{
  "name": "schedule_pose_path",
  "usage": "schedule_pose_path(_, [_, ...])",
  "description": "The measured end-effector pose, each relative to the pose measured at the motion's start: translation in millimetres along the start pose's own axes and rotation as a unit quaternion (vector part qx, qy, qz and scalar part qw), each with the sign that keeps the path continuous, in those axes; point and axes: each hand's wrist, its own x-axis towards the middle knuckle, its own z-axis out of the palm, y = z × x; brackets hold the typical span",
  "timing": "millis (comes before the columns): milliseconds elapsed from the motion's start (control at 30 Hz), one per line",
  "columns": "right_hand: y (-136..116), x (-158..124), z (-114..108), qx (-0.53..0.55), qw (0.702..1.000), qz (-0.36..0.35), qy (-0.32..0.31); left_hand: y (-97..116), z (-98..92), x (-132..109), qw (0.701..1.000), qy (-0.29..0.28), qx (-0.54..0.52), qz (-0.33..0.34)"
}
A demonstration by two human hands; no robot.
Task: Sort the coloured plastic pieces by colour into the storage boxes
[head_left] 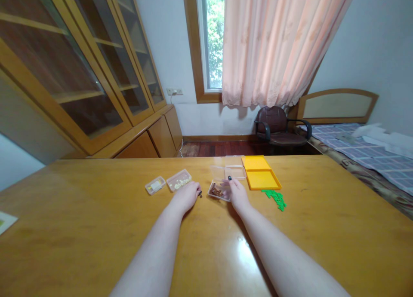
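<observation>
My left hand rests on the wooden table, fingers curled, its tips pinched on a small dark piece. Just to its right, my right hand holds the near edge of a small clear box with brown bits inside; one finger reaches up over the box's open clear lid. Left of my left hand lie two more small clear boxes, one with pale pieces, one with a yellowish piece.
An open yellow case lies right of my right hand, with a heap of green pieces in front of it. A dark office chair and a bed stand beyond the table. Glass-door cabinets line the left wall.
</observation>
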Motion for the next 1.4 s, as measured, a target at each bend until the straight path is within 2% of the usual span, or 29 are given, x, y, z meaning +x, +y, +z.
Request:
schedule_pose_path(200, [-3.6, -2.3, 1.3, -0.005, 1.000, 0.009, 0.003, 27.6, -4.4, -1.6, 0.988, 0.127, -0.070, 0.052])
schedule_pose_path(300, [-4.1, -2.7, 1.1, -0.002, 1.000, 0.011, 0.000, 35.3, -2.7, -3.2, 0.986, 0.134, -0.077, 0.060])
schedule_pose_path(433, [-2.6, -2.0, -0.5, -0.010, 1.000, 0.010, 0.002, 25.4, -6.4, -3.8, 0.993, 0.107, -0.038, -0.006])
schedule_pose_path(567, [-0.4, -0.4, -2.3, -0.012, 1.000, 0.009, -0.004, 12.4, -9.7, -3.5, 0.998, 0.027, -0.003, -0.062])
schedule_pose_path(700, [0.6, 1.0, -3.4, -0.015, 1.000, 0.010, -0.007, 13.7, -4.6, -4.0, 0.998, -0.027, 0.005, -0.060])
schedule_pose_path(867, [1.1, 1.6, -3.6, -0.024, 1.000, 0.002, -0.013, 16.2, 0.5, -3.2, 0.996, -0.045, 0.016, -0.073])
schedule_pose_path(967, [1.5, 1.7, -3.2, -0.028, 1.000, 0.000, -0.013, 17.4, -0.7, -2.1, 0.997, -0.014, 0.008, -0.082])
schedule_pose_path(1033, [1.1, 1.2, -2.3, -0.029, 1.000, -0.002, -0.011, 22.5, -3.6, -2.2, 0.996, 0.039, -0.014, -0.074])
schedule_pose_path(1133, [-1.1, -0.7, 0.0, -0.024, 1.000, 0.002, -0.008, 34.9, -7.4, -4.2, 0.990, 0.131, -0.059, -0.006])
schedule_pose_path(1233, [-4.1, -3.0, 1.7, -0.015, 1.000, 0.012, -0.003, 43.5, -5.2, -6.0, 0.987, 0.130, -0.081, 0.053])
schedule_pose_path(1300, [-5.7, -4.0, 2.0, -0.007, 1.000, 0.015, -0.002, 43.8, -0.9, -5.9, 0.987, 0.114, -0.088, 0.066])
schedule_pose_path(1400, [-7.3, -4.5, 1.3, -0.003, 1.000, 0.013, -0.005, 38.8, 4.7, -3.9, 0.983, 0.128, -0.114, 0.062])
